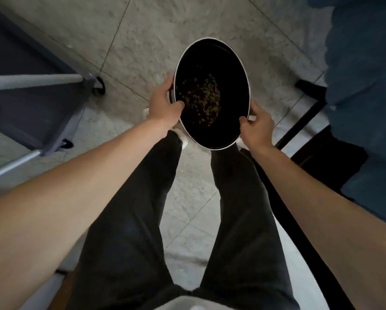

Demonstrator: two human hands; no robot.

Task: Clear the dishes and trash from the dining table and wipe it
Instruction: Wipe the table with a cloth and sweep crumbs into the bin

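I hold a round pot (230,70) with a black inside and a pale rim out in front of me, above the floor and my legs. Brownish food scraps (204,101) lie on its bottom. My left hand (163,104) grips the pot's left rim, thumb over the edge. My right hand (258,125) grips the lower right rim. The pot is tilted toward me, so I look straight into it.
Grey tiled floor (169,34) lies below. A grey cart with metal rails and small wheels (37,95) stands at the left. A dark chair draped with blue cloth (362,90) stands at the right. My dark trousers and pale shoes fill the lower middle.
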